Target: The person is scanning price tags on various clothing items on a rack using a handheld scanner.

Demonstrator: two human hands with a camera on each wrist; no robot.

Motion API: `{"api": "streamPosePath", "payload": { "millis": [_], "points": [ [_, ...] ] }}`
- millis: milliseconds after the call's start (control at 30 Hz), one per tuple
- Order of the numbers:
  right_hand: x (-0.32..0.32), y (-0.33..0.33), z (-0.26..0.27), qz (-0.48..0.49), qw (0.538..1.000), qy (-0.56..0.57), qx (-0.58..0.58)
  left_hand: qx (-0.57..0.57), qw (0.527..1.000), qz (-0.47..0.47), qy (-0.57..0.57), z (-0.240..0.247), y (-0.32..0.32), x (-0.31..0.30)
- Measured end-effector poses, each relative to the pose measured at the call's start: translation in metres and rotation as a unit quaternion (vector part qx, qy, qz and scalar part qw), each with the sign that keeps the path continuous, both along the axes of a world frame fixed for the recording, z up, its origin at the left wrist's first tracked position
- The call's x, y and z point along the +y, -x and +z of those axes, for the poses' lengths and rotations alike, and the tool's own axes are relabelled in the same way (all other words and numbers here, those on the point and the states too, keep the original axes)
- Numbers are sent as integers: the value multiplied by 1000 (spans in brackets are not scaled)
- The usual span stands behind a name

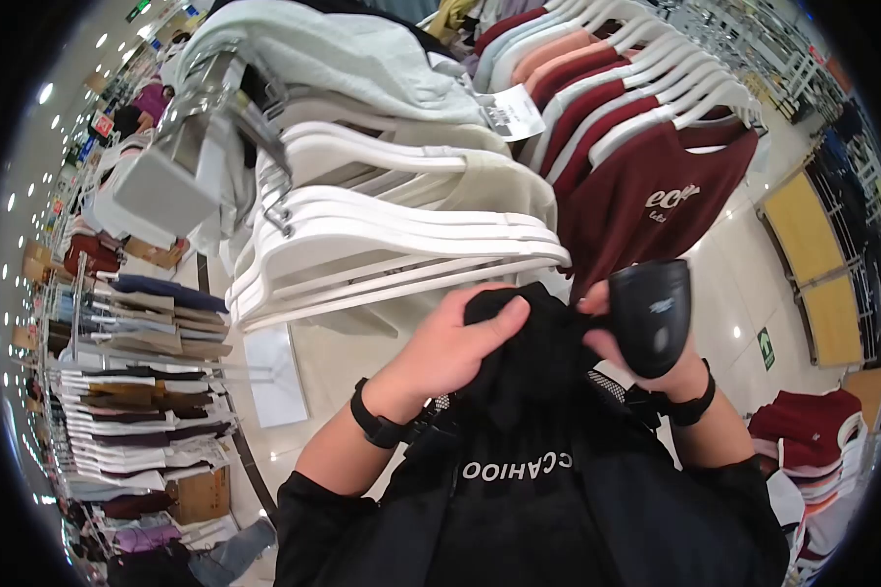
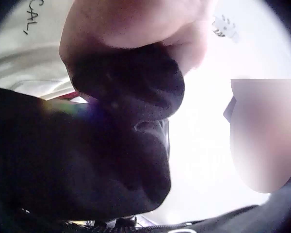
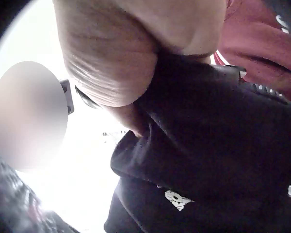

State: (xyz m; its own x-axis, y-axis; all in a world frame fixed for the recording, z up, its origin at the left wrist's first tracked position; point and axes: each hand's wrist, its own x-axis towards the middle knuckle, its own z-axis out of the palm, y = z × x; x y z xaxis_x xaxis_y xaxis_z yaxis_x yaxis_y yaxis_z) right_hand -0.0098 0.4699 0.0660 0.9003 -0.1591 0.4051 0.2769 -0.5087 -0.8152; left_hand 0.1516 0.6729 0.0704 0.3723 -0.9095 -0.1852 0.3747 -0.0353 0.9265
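Note:
A bunched black garment (image 1: 524, 357) hangs in front of the person's chest. The left hand (image 1: 447, 344) grips it, thumb lying over the cloth; the left wrist view shows fingers curled over the black fabric (image 2: 126, 92). In the right hand (image 3: 116, 58) is a black handheld scanner (image 1: 651, 323) with a rounded glossy head, which hides much of that hand in the head view. The right fingers also lie against the garment's edge. A small white print (image 3: 177, 200) shows on black fabric in the right wrist view.
White hangers (image 1: 401, 235) with pale garments hang on a metal rack just ahead. To their right hang maroon tops (image 1: 656, 186) on white hangers, with a white price tag (image 1: 512, 113) nearby. Folded-over clothes (image 1: 137, 411) fill a rack at left; yellow boards (image 1: 803, 225) stand at right.

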Motion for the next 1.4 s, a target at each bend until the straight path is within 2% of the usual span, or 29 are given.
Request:
{"api": "streamPosePath", "payload": {
  "millis": [33, 100, 167, 233, 300, 333, 400, 433, 467, 500, 700, 767, 800, 867, 967, 1000, 1033, 1133, 1167, 1233, 1267, 1300, 1367, 1400],
  "points": [
    [-2, 4, -3, -38, 999, -22, 12, 13, 999, 24, 18, 2, 0, 4],
    [-11, 11, 17, -35, 997, -46, 48, -93, 994, 20, -56, 8, -5, 16],
    [-25, 10, 8, -44, 991, -120, -47, -131, 986, -38, -101, 0, -10, 26],
    [-30, 9, 17, -56, 985, -150, -63, -162, 984, -21, -68, 2, -9, 32],
    [-27, 6, 26, -57, 984, -158, -55, -265, 958, 7, -108, 19, -6, 38],
    [-27, 4, 29, -45, 983, -166, -65, -266, 958, 11, -109, 25, -5, 41],
    [-25, -2, 39, -30, 979, -186, -78, -353, 917, 44, -178, 33, -4, 47],
    [-26, -4, 42, -28, 979, -187, -78, -353, 917, 47, -179, 34, -4, 52],
    [-27, -7, 43, -17, 984, -156, -89, -493, 852, 64, -161, 34, -2, 58],
    [-29, -10, 45, -6, 987, -125, -100, -622, 767, 80, -139, 33, -1, 61],
    [-35, -23, 55, 40, 990, -71, -114, -577, 785, 148, -170, 38, 3, 73],
    [-34, -26, 54, 44, 989, -64, -128, -454, 849, 221, -154, 34, 3, 77],
    [-35, -26, 56, 48, 989, -65, -127, -444, 852, 244, -133, 31, 1, 81],
    [-38, -22, 61, 44, 998, 54, -11, -436, 850, 269, -123, 33, 0, 87],
    [-41, -28, 53, 86, 993, 83, -1, -428, 849, 291, -110, 32, 1, 94],
    [-40, -28, 54, 81, 991, 103, 21, -395, 862, 311, -75, 33, 2, 93],
    [-38, -30, 52, 83, 991, 103, 20, -361, 872, 329, -38, 34, 3, 93],
    [-34, -32, 42, 90, 996, 7, 24, -353, 867, 352, -17, 37, 4, 95],
    [-33, -32, 39, 92, 995, 8, 22, -354, 866, 354, -17, 37, 5, 95],
    [-32, -35, 36, 150, 988, -40, 25, -357, 869, 342, -22, 38, 8, 98],
    [-33, -37, 40, 181, 983, 5, 40, -346, 873, 342, -13, 38, 10, 98],
    [-33, -36, 45, 179, 977, 1, 114, -349, 871, 345, -11, 38, 11, 96],
    [-19, -43, 32, 232, 964, -90, 89, -364, 878, 313, -9, 39, 15, 93],
    [-9, -46, 22, 245, 964, -83, 58, -377, 877, 299, 0, 39, 16, 90]
  ]
}}
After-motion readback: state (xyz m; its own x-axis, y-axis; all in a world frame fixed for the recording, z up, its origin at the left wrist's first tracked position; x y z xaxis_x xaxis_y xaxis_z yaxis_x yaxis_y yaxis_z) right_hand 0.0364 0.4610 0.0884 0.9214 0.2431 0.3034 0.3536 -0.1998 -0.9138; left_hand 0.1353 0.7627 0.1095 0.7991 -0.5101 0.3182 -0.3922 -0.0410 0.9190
